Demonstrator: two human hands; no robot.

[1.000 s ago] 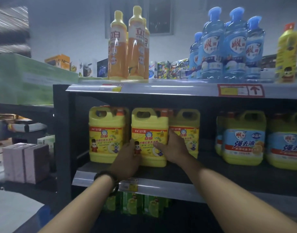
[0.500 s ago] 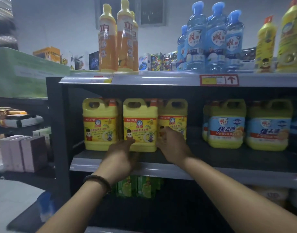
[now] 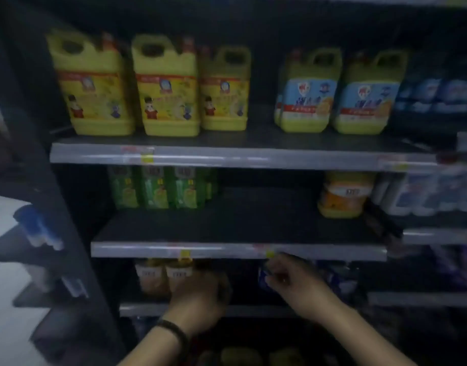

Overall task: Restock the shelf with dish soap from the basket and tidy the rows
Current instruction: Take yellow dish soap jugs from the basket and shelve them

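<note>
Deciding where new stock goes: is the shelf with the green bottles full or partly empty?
Partly empty: the shelf shows bare dark board between the green bottles and the orange-labelled jug.

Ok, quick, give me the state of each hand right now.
Left hand: at the amber bottles, fingers hidden; cannot be told.
Right hand: fingers curled by a blue pack; too blurred to tell a grip.

Three yellow jugs (image 3: 169, 85) carry red-banded yellow labels; two yellow-green jugs (image 3: 310, 93) have pale blue labels. Green bottles (image 3: 154, 188) stand on a black shelf (image 3: 240, 225).
</note>
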